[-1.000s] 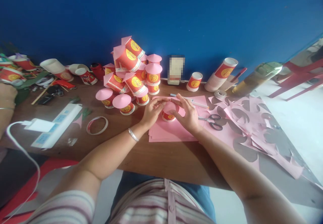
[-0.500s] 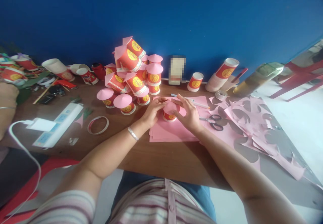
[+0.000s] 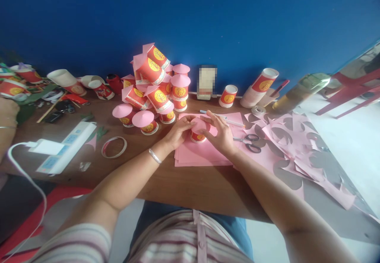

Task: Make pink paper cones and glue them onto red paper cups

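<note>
A red paper cup (image 3: 197,137) with a yellow emblem stands upside down between my hands, capped by a pink paper cone (image 3: 200,126). My left hand (image 3: 179,132) grips the cone's edge from the left, its thumb and fingers curled around the rim. On the other side, my right hand (image 3: 221,135) holds the cone with thumb near its front and fingers behind. Beneath the cup lie stacked pink paper sheets (image 3: 190,158). A pen (image 3: 234,123) rests on the sheets behind my right hand. Scissors (image 3: 252,148) lie just right of that hand.
Cone-topped cups (image 3: 154,99) are piled at the back left. Cut pink scraps (image 3: 297,148) spread over the right side. A cup stack (image 3: 258,89), tape roll (image 3: 258,111) and bottle (image 3: 299,93) stand behind. Left are a tape ring (image 3: 103,148), power strip (image 3: 56,162) and another person's arm (image 3: 8,116).
The view has shifted very slightly. Both hands stay around the cone and cup, with hardly any visible movement.
</note>
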The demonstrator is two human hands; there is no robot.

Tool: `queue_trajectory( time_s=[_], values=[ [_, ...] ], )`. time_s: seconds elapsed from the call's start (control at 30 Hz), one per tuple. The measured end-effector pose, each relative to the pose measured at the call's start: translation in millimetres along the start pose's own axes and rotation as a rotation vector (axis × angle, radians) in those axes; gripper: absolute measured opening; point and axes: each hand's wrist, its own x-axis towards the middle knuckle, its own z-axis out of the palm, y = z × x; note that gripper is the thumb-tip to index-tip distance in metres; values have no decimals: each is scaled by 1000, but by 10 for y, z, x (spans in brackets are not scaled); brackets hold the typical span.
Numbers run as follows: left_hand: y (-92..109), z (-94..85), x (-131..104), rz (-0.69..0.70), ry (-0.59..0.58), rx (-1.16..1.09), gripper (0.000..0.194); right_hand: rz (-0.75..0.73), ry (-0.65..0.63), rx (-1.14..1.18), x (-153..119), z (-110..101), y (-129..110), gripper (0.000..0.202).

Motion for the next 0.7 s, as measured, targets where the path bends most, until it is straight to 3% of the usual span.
queue_trajectory(
  time_s=[0.17, 0.43, 0.7],
  values=[
    [5, -26, 3, -19, -11, -45, 37, -22, 2, -4, 3, -1, -2, 60],
    [56, -98, 24, -38, -89, 45, 55, -9, 2, -18, -4, 7, 10, 61],
    [67, -125, 33, -43, -119, 66, 47, -11, 3, -20, 0, 6, 8, 60]
  ],
)
